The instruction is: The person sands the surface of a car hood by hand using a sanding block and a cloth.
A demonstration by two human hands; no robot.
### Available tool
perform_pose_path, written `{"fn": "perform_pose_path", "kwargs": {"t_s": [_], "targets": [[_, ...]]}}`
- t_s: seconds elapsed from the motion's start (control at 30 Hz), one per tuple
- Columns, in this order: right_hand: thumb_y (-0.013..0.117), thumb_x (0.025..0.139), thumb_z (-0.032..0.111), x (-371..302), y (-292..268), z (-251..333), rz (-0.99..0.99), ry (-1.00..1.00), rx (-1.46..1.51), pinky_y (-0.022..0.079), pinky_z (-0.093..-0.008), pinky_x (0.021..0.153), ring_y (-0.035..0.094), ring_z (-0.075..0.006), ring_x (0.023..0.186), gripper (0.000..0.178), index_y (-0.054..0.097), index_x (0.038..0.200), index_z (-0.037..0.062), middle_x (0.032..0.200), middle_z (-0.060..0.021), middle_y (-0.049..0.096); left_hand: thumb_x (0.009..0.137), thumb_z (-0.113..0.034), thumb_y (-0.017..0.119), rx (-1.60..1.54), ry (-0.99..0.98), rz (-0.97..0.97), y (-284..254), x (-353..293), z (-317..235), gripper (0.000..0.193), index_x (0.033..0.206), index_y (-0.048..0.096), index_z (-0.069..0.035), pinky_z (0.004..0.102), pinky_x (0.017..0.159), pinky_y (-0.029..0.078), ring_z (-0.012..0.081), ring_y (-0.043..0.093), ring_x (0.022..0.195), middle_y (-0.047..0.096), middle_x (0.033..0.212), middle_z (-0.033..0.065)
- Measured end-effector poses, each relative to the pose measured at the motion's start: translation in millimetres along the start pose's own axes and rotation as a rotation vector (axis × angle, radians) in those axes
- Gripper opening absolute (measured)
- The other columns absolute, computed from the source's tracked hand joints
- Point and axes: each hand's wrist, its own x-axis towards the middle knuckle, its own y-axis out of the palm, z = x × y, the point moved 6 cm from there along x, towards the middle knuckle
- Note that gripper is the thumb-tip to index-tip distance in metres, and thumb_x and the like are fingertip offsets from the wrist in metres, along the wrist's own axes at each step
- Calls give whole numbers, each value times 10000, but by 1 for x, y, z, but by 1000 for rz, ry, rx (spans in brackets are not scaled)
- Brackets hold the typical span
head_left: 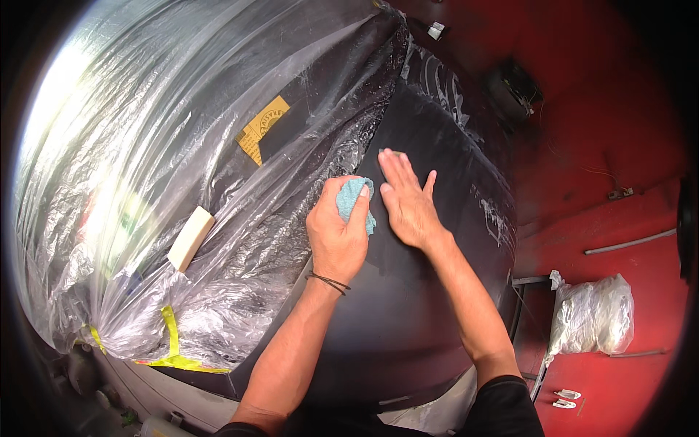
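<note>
My left hand point(337, 222) is closed around a crumpled light-blue cloth point(350, 200), just above the seam of the dark panel. My right hand point(410, 200) lies flat on the matte, dark vehicle panel point(437, 298), fingers stretched out and thumb apart. A thin edge of something shows at its fingertips; what it is I cannot make out. To the left, clear plastic film point(240, 284) drapes over the vehicle in folds. On it rest a cream-coloured rectangular block point(191, 239) and a torn, folded piece of yellow-brown sandpaper point(263, 124).
Yellow tape point(173, 342) fastens the film's lower left edge. On the right, a plastic-wrapped bundle point(593, 315) hangs by a dark metal frame point(518, 306) over the red floor point(582, 240). A grey rod point(630, 242) and a black part point(512, 89) lie farther off.
</note>
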Motion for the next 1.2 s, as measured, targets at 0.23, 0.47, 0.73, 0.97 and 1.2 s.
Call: {"fn": "perform_pose_path", "kwargs": {"t_s": [0.23,0.47,0.73,0.97,1.2], "targets": [[275,1173,365,20,-14,-25,50,-83,18,-1,-770,1314,148,-299,1722,623,284,1769,183,1852,-42,242,1070,-149,719,-54,-44,-5,1,-1,2,174,1175,700,-11,371,775,588,204,761,847,778,935,131],[241,1179,391,61,-15,-50,-76,107,86,27,-790,1305,115,-317,1725,633,278,1768,162,1857,-65,219,1070,-158,721,-11,-45,35,11,-5,1,180,1177,701,-16,369,769,585,206,763,828,773,912,134],[247,1185,388,37,-10,-15,-24,-94,92,-6,-770,1313,173,-285,1717,599,333,1754,220,1842,-22,276,1081,-177,715,-42,-74,31,3,-5,3,197,1189,706,-12,333,790,567,154,715,853,754,922,94],[275,1174,369,51,-13,-35,-113,79,58,42,-796,1299,146,-327,1720,635,284,1763,133,1851,-68,243,1072,-189,726,-46,-61,59,9,-8,3,213,1189,703,-12,357,798,583,183,747,853,772,926,123],[334,1165,354,-66,4,16,197,-169,24,-18,-763,1318,133,-292,1725,630,280,1770,188,1847,-30,246,1096,-174,693,6,-82,19,-4,-3,4,185,1181,716,-11,287,826,545,98,655,905,735,974,39]]}}
